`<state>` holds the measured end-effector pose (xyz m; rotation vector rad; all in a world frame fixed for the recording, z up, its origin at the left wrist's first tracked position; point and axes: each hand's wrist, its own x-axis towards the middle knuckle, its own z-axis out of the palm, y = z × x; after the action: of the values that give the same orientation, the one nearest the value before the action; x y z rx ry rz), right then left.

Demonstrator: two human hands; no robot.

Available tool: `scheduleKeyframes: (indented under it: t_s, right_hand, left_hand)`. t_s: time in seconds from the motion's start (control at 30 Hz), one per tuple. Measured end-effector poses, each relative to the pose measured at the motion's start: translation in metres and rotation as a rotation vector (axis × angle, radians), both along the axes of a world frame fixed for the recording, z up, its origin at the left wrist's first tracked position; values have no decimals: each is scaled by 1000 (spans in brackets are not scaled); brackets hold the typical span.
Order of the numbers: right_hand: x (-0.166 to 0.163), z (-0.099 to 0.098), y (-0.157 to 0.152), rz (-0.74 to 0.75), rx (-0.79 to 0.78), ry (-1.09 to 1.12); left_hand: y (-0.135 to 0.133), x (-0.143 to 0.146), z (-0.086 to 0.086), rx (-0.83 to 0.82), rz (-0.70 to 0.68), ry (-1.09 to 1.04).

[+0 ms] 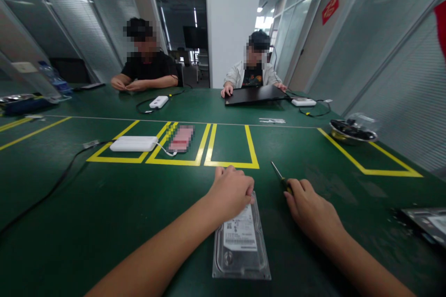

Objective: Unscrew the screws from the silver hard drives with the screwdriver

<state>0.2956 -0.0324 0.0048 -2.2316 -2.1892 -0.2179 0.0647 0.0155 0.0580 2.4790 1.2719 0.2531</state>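
A hard drive lies flat on the green table in front of me, its white label facing up. My left hand is over its far end with the fingers curled together. What those fingers hold, if anything, is hidden, and the hand covers part of the drive. To the right of the drive, my right hand is closed around the dark handle of a screwdriver. Its metal shaft points forward and left, with the tip apart from the drive.
Another hard drive lies at the right edge, small pieces beside it. Farther off are a metal bowl of dark items, a white power bank cabled to a pink phone, and yellow tape outlines. Two people sit opposite; one holds a black panel.
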Motion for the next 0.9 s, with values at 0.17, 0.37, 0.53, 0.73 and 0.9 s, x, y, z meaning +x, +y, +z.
scheduleKeyframes:
  t_s: [0.17,0.37,0.53,0.73,0.9]
  right_hand:
    - [2,0,-2,-5,1,34]
    - [5,-3,-3,33,8,116]
    - [9,-6,0,50,50,199]
    - [8,-5,0,90,65,221]
    - [6,3,-4,85,43,202]
  left_hand:
    - [-21,-5,8,152,-109,48]
    - [-55,-16,15,57,-222,27]
    - [-79,-25,6,19,-287,-8]
    - [-89,-28,-9,50,-384,121]
    - [-90,-28,-28,80,-377,126]
